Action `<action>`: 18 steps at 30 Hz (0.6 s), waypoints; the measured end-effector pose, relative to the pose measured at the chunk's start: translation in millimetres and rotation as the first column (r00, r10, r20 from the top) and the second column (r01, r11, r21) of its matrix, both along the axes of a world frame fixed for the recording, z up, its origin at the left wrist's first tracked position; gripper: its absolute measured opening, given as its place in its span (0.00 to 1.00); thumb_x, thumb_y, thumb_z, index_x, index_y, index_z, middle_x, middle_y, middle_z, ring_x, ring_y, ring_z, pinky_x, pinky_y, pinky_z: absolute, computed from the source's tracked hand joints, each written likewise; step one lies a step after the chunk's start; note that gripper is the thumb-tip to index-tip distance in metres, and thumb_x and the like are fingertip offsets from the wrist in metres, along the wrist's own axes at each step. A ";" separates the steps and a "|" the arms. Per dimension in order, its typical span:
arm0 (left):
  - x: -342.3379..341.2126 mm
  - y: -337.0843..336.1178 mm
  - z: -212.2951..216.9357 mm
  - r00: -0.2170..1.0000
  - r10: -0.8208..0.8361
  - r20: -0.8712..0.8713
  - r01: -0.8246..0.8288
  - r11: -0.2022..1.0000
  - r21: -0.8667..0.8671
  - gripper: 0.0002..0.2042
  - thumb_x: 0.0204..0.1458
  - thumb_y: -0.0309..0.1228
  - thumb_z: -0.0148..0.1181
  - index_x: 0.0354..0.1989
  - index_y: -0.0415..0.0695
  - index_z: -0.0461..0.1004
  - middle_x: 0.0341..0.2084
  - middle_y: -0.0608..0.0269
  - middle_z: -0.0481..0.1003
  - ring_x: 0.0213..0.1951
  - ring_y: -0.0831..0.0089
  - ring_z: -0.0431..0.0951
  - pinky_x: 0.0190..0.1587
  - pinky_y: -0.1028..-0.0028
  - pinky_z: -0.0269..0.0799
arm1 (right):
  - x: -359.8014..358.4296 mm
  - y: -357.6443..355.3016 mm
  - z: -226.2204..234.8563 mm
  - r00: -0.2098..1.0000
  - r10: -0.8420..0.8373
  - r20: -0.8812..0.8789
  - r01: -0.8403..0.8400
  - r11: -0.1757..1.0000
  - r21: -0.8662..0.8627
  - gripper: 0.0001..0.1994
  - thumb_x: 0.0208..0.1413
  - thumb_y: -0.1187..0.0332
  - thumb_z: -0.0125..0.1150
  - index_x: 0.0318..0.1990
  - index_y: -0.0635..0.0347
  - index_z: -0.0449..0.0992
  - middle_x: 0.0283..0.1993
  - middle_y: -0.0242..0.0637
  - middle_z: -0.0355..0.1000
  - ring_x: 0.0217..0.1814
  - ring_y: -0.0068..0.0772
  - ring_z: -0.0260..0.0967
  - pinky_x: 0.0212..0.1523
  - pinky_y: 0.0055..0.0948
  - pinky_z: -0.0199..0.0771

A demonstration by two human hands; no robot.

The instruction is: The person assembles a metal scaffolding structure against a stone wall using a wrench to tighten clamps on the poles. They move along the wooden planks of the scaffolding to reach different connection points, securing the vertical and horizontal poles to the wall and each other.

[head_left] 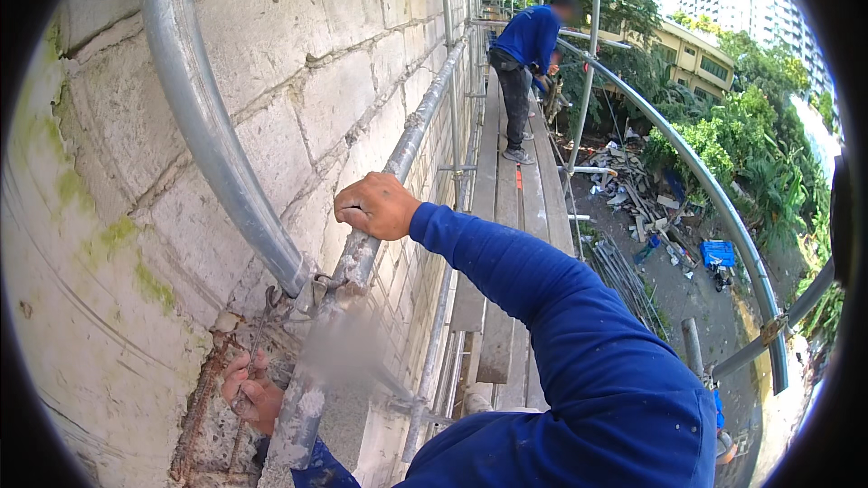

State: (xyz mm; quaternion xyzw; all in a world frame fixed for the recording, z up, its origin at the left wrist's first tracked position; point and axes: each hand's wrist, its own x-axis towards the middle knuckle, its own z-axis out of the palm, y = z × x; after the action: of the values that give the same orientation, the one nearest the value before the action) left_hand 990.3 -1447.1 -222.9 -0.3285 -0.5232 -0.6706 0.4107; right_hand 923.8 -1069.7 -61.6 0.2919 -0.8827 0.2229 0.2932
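Observation:
My right hand is wrapped over a grey, mortar-spattered scaffold pipe running along the block wall. Lower left, my left hand reaches past the pipe into a broken-out recess of rough concrete and rusty edges. Its fingers are curled around a thin metal rod that rises toward a pipe clamp; the rod's lower end is hidden. A thick curved-looking pipe meets the first pipe near that clamp. A grey blur covers a patch beside the pipe.
Plank walkway stretches ahead between wall and outer rails. A person in blue bends over on it, with another partly hidden beyond. Far below lie debris, stacked pipes and a blue container.

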 end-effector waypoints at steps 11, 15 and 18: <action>10.4 16.0 85.4 0.987 0.145 0.071 -0.138 0.986 -0.094 0.12 0.71 0.37 0.50 0.50 0.38 0.67 0.47 0.48 0.72 0.41 0.63 0.74 0.39 0.68 0.77 | -2.7 0.9 -3.6 0.999 -0.014 -0.038 0.011 0.998 -0.055 0.09 0.55 0.61 0.57 0.30 0.49 0.82 0.30 0.41 0.79 0.35 0.53 0.77 0.38 0.50 0.75; 9.6 14.0 129.7 0.983 0.129 0.131 -0.089 0.958 -0.273 0.12 0.71 0.37 0.49 0.48 0.38 0.68 0.44 0.51 0.72 0.38 0.66 0.71 0.36 0.70 0.73 | 3.0 -0.8 -0.5 1.000 -0.011 -0.028 0.009 0.997 -0.078 0.09 0.55 0.60 0.57 0.30 0.50 0.81 0.30 0.42 0.79 0.35 0.54 0.76 0.38 0.51 0.74; 7.6 14.8 142.3 0.980 0.134 0.146 -0.078 0.939 -0.333 0.12 0.72 0.36 0.49 0.47 0.38 0.68 0.43 0.51 0.72 0.38 0.68 0.71 0.36 0.71 0.72 | 3.9 -0.3 -2.1 0.998 -0.019 -0.066 0.013 0.996 -0.091 0.10 0.56 0.59 0.58 0.30 0.51 0.81 0.29 0.43 0.78 0.34 0.54 0.76 0.37 0.50 0.74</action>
State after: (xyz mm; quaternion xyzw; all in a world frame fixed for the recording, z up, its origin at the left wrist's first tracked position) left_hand 997.9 -1432.2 -80.6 -0.3059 -0.6763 -0.5768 0.3411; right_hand 927.7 -1070.0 -63.7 0.2784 -0.8637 0.2505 0.3374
